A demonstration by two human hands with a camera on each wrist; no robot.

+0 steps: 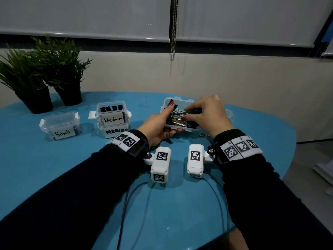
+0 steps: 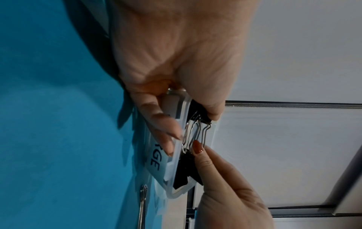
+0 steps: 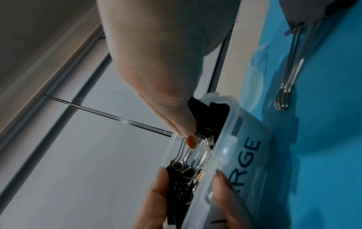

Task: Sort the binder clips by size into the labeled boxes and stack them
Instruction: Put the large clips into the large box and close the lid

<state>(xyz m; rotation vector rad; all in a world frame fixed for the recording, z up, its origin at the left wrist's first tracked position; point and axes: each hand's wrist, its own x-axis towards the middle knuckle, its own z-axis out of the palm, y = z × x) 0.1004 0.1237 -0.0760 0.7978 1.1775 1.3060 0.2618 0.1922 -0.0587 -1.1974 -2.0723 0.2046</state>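
The clear box labelled Large (image 1: pixel 180 128) sits mid-table, crowded with black binder clips (image 1: pixel 177 121). My left hand (image 1: pixel 169 118) grips its left end, thumb over the rim onto the clips and fingers on the label (image 2: pixel 154 164). My right hand (image 1: pixel 187 113) reaches in from above and pinches a binder clip (image 3: pixel 197 106) by its wire handles (image 3: pixel 195 148). One loose clip (image 1: pixel 204 135) lies on the table by my right wrist. At the left stand the closed Small box (image 1: pixel 59 126) and two stacked Medium boxes (image 1: pixel 111 114), the top one showing black clips.
Two potted plants (image 1: pixel 45 73) stand at the table's far left. A clear lid (image 1: pixel 228 114) lies just right of the Large box. The blue table (image 1: pixel 54 168) ends at a curved edge on the right. Camera cables trail near me.
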